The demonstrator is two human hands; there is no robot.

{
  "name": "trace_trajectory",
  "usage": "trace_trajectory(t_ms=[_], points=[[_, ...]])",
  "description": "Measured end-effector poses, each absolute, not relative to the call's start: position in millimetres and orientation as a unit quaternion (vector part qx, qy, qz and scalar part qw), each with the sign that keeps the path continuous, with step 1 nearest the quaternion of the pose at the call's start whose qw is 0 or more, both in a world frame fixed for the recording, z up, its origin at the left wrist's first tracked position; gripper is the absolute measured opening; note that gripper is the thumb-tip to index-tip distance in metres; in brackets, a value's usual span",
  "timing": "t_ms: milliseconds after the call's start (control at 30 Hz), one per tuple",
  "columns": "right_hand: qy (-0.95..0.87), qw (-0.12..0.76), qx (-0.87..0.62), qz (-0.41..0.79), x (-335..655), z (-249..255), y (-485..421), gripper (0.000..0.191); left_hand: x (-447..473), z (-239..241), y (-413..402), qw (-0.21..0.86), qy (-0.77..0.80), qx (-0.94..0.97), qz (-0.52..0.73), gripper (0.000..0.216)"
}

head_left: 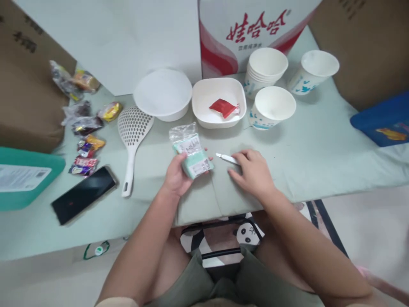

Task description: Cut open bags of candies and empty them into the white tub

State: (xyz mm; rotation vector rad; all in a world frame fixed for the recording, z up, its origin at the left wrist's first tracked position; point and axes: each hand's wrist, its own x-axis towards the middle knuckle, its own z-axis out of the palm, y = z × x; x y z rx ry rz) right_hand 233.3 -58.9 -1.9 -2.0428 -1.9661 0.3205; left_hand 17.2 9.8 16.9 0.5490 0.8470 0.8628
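Note:
My left hand [178,174] grips a mint-green packet [193,158] in clear plastic wrap, with a printed label and a barcode. The packet is tilted above the near middle of the table, and its fingers reach round behind it. A short way to the right, my right hand [254,172] is low over the cloth with its fingers on a slim white utility knife [226,158]. The knife's narrow tip points left, toward the packet; its rear end is hidden by the fingers. Beyond the packet stands a white square bowl [197,114] with a red wrapped sachet [223,107] in it.
A round white bowl [162,111], a slotted skimmer [130,145], wrapped snacks [86,123] and a phone [84,195] lie leftward. Paper cups [271,111] stand back right, before a printed carton [255,30]. A green container [28,179] and a blue one [383,119] flank the table.

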Motion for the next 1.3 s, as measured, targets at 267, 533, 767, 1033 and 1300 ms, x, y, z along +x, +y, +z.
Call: trace_trajectory(t_ms=[267,533,767,1033,1300], points=[[-0.571,0.208,-0.771,0.194,241.6,12.4,-61.6,0.026,21.6,9.9,15.7,0.795,0.389,0.219,0.41,0.059],[-0.515,0.389,-0.629,0.433,210.8,16.6,-70.1,0.02,26.9,2.2,9.1,0.827,0.38,0.207,0.359,0.061],[-0.439,0.471,-0.559,0.523,186.8,9.4,-64.1,0.036,29.0,0.5,4.3,0.81,0.386,0.242,0.369,0.061],[-0.456,0.456,-0.562,0.517,178.9,7.5,-65.9,0.041,29.9,3.8,3.4,0.79,0.391,0.237,0.409,0.053],[-0.466,0.454,-0.542,0.532,175.5,4.1,-70.7,0.04,27.8,9.0,7.9,0.779,0.381,0.211,0.451,0.058]])
